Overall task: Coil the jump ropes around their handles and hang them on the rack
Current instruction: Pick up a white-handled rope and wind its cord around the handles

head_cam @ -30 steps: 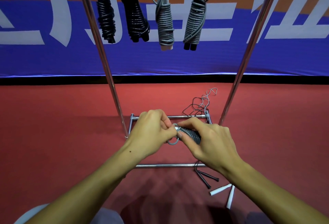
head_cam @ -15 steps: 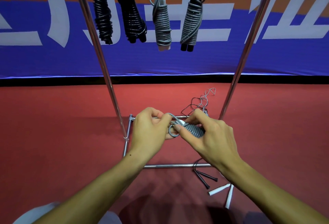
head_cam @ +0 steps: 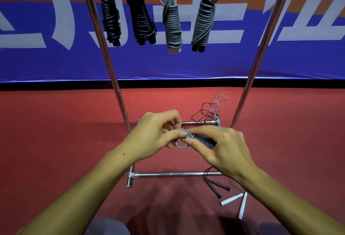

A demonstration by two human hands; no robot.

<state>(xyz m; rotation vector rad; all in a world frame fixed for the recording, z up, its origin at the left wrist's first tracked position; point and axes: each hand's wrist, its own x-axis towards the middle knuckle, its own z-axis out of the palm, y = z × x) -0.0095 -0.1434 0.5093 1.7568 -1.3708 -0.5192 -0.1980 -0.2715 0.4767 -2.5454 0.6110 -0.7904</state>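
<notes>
Since the earlier frames, both hands are being raised slightly, and the grey loop is being drawn wider between them. Above the rack's base (head_cam: 175,174), a grey jump rope (head_cam: 202,140), wound in tight coils around its dark handles, is being gripped by the right hand (head_cam: 222,147). Its free end loop (head_cam: 182,139) is being pinched by the curled fingers of the left hand (head_cam: 155,134). Four coiled ropes (head_cam: 172,22) are being displayed hanging from the top bar. Two uncoiled ropes, with black handles (head_cam: 217,188) and white handles (head_cam: 236,200), are lying on the red floor (head_cam: 56,132).
</notes>
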